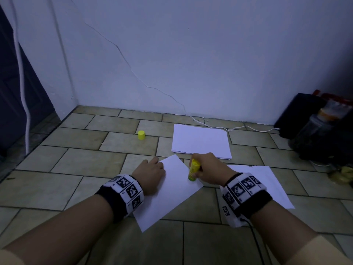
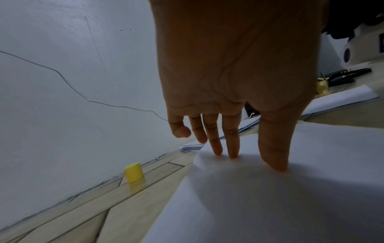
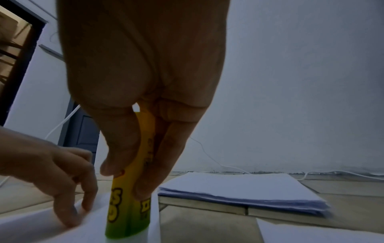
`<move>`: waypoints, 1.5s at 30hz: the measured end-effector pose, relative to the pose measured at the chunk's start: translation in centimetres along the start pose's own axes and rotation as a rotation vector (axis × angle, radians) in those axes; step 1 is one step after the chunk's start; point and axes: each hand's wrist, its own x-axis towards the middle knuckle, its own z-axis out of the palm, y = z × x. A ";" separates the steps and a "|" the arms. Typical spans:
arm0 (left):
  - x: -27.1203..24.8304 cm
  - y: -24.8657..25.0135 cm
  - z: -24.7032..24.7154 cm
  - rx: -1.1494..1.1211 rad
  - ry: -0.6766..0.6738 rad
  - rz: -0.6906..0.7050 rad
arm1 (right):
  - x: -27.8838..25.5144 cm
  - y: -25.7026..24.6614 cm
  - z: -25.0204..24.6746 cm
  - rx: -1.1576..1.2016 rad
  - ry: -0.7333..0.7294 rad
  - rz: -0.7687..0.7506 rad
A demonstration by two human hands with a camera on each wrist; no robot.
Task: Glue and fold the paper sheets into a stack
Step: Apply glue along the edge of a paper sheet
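Note:
A white paper sheet point(image 1: 172, 190) lies tilted on the tiled floor in front of me. My left hand point(image 1: 150, 172) presses its far left corner with straight fingers point(image 2: 232, 148). My right hand point(image 1: 208, 169) grips a yellow-green glue stick point(image 1: 193, 170), tip down on the sheet's right edge point(image 3: 129, 207). A stack of white sheets point(image 1: 200, 141) lies beyond the hands. More white paper point(image 1: 267, 182) lies under my right wrist. The glue stick's yellow cap point(image 1: 141, 135) stands on the floor at the left.
A white cable point(image 1: 238, 129) runs along the wall's foot to a black box point(image 1: 298, 113) at the right, beside a jar point(image 1: 313, 131). A dark door point(image 1: 17, 96) stands at the left. The wall is close behind the stack.

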 end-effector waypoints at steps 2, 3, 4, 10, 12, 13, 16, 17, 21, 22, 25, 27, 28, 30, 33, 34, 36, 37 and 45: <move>-0.1 0.1 -0.1 0.010 0.002 0.004 | -0.3 0.0 -0.3 0.007 -0.004 0.004; -0.1 0.1 -0.1 0.012 0.005 0.005 | -0.5 0.1 -0.4 0.004 -0.008 0.003; -0.1 0.1 0.0 0.011 0.011 0.007 | -0.7 0.2 -0.6 -0.005 -0.021 0.002; -0.1 -0.1 0.2 -0.070 -0.024 0.031 | -0.6 0.5 -1.6 0.101 0.045 -0.048; -0.1 -0.3 0.3 -0.091 -0.049 0.005 | -0.3 0.3 -2.0 0.284 0.195 -0.037; -0.2 -0.3 0.4 -0.085 -0.052 -0.003 | -0.1 0.2 -2.1 0.343 0.259 -0.029; -0.3 -0.4 0.6 -0.027 -0.052 -0.016 | 0.7 -0.1 -2.1 0.432 0.333 -0.012; -0.3 -0.4 0.7 -0.021 -0.052 -0.027 | 1.1 -0.2 -1.9 0.440 0.332 -0.003; -0.5 -0.5 0.8 -0.045 0.008 -0.093 | 2.4 -0.8 -0.6 0.419 0.312 0.009; -0.5 -0.6 0.9 -0.053 0.024 -0.098 | 2.7 -0.9 -0.3 0.409 0.308 0.011; -0.5 -1.2 1.0 -0.087 0.000 -0.111 | 4.0 -1.3 0.6 0.390 0.311 0.026; -0.5 -1.5 1.1 -0.071 -0.019 -0.127 | 4.7 -1.5 0.9 0.376 0.319 0.038; -0.5 -1.6 1.0 -0.060 -0.026 -0.131 | 5.0 -1.7 0.9 0.362 0.317 0.042; -0.6 -1.8 1.1 -0.054 -0.045 -0.136 | 5.6 -2.1 1.1 0.337 0.297 0.045; -0.8 -1.8 1.0 -0.078 -0.036 -0.141 | 6.5 -3.0 1.4 0.334 0.264 0.048; -0.8 -1.7 1.0 -0.089 -0.024 -0.140 | 6.8 -3.4 1.5 0.336 0.257 0.049; -0.8 -1.7 1.0 -0.116 -0.005 -0.138 | 7.3 -4.2 1.9 0.313 0.230 0.045; -0.8 -1.6 1.1 -0.132 -0.004 -0.141 | 7.6 -4.5 2.0 0.297 0.213 0.038; -0.3 -1.7 1.1 -0.166 -0.021 -0.188 | 8.5 -7.0 1.7 0.155 0.115 -0.060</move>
